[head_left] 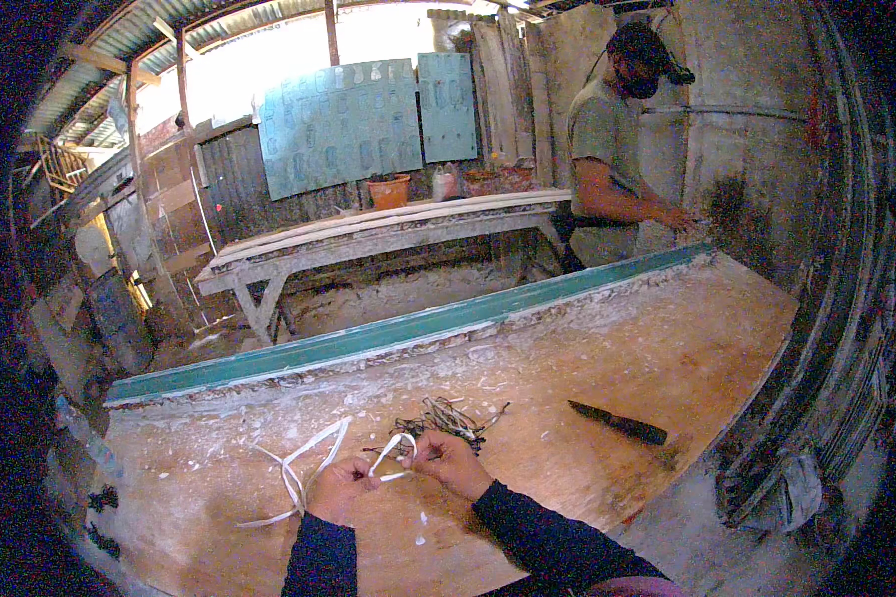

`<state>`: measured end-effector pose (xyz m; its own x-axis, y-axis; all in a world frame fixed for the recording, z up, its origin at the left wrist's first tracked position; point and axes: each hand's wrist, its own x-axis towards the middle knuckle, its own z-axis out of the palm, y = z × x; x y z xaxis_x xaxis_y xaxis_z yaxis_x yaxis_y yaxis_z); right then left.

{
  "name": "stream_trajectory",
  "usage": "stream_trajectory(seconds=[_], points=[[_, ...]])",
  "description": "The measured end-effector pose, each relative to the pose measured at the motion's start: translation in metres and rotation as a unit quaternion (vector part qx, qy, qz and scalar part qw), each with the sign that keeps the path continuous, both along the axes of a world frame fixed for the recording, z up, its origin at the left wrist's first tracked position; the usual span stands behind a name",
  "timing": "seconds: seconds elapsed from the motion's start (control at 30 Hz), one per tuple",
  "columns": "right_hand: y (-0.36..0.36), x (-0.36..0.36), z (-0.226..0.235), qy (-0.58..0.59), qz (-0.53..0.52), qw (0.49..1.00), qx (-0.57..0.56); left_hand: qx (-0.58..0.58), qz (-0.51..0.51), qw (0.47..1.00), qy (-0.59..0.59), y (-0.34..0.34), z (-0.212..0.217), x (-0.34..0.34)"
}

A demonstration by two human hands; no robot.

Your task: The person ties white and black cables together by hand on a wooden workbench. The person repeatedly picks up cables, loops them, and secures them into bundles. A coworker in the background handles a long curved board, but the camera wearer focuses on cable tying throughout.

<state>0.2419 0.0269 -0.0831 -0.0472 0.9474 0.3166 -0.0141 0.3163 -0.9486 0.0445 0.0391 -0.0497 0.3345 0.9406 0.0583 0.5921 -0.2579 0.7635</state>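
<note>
Both my hands work on a thin white strip (380,456), bent into a small loop between them. My left hand (340,490) pinches one part of it near the middle front of the wooden table. On the other side of the loop, my right hand (450,464) grips the strip between thumb and fingers. More white strip (294,478) trails in loose loops and tails beside my left hand. Just beyond my right hand lies a tangled bundle of dark thin ties or wires (458,416), partly hidden by the hand.
A dark knife (619,422) lies right on the plywood tabletop (567,488). A green bar (418,323) with white crust runs along the far edge. Another person (612,149) stands at the far right. Behind is a bench (388,221) with pots (388,191).
</note>
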Motion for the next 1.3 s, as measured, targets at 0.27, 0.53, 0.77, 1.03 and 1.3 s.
stream_trajectory(seconds=[0.27, 0.53, 0.77, 1.03, 1.3], points=[[0.005, 0.009, 0.005, -0.072, -0.229, 0.968, 0.07, -0.185, -0.314, 0.892, -0.266, 0.004, -0.025, 0.0], [0.0, 0.008, 0.008, -0.165, -0.203, 0.959, 0.111, -0.118, -0.063, 0.898, -0.419, 0.007, -0.012, 0.001], [-0.004, 0.001, 0.012, -0.186, -0.167, 0.958, 0.137, 0.018, 0.108, 0.93, -0.351, 0.025, -0.03, -0.006], [-0.006, -0.002, 0.014, -0.151, -0.157, 0.965, 0.147, 0.004, 0.115, 0.937, -0.33, 0.033, -0.038, -0.012], [-0.008, -0.001, 0.018, -0.179, -0.148, 0.963, 0.137, 0.0, 0.082, 0.941, -0.33, 0.033, -0.037, -0.013]])
